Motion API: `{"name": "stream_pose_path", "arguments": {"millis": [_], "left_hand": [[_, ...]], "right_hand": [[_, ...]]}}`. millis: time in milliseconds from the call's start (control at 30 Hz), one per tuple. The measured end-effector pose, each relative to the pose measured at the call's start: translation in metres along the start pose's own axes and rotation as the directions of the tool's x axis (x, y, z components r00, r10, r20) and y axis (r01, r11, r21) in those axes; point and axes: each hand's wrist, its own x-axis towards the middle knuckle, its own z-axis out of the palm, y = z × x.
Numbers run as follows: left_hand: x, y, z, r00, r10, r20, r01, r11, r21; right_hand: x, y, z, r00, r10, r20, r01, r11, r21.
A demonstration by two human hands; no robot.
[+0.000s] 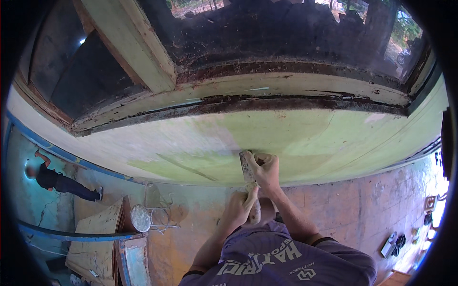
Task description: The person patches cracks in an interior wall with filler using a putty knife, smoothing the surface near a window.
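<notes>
A long, narrow hand scraper, worn and smeared pale, stands in front of me with its far end against the green wall. My left hand is closed round its near part, close to my body. Farther up, my right hand grips it with bent fingers near the wall end. The edge touching the wall is partly hidden by the tool and my fingers. Left of the scraper the wall surface is whitish and patchy; to the right it is mostly green.
Above the wall runs a weathered window sill with chipped edges. At left are a round stool, leaning wooden panels and another person at a wall. Several small items lie on the tiled floor at right.
</notes>
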Motion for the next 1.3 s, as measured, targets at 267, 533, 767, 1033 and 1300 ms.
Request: {"name": "stream_pose_path", "arguments": {"millis": [267,533,767,1033,1300], "left_hand": [[-0.003,-0.087,0.014,0.981,0.101,-0.163,-0.078,0.987,0.139],[-0.047,-0.113,-0.053,0.970,0.204,-0.132,-0.197,0.978,0.063],[-0.085,-0.175,-0.125,0.806,0.120,-0.579,-0.248,0.958,-0.147],[-0.142,-0.206,-0.199,0.815,-0.095,-0.572,-0.084,0.957,-0.278],[-0.147,-0.312,-0.267,0.788,0.050,-0.613,-0.097,0.994,-0.043]], "right_hand": [[-0.066,0.059,-0.011,0.898,0.155,0.411,-0.136,0.988,-0.075],[-0.081,0.016,0.042,0.989,0.007,0.145,-0.019,0.996,0.083],[-0.033,-0.105,0.103,0.995,-0.102,0.021,0.093,0.963,0.252],[-0.039,-0.041,0.123,0.953,-0.199,-0.230,0.250,0.944,0.217],[-0.017,-0.143,0.142,0.922,-0.259,-0.286,0.315,0.934,0.168]]}}
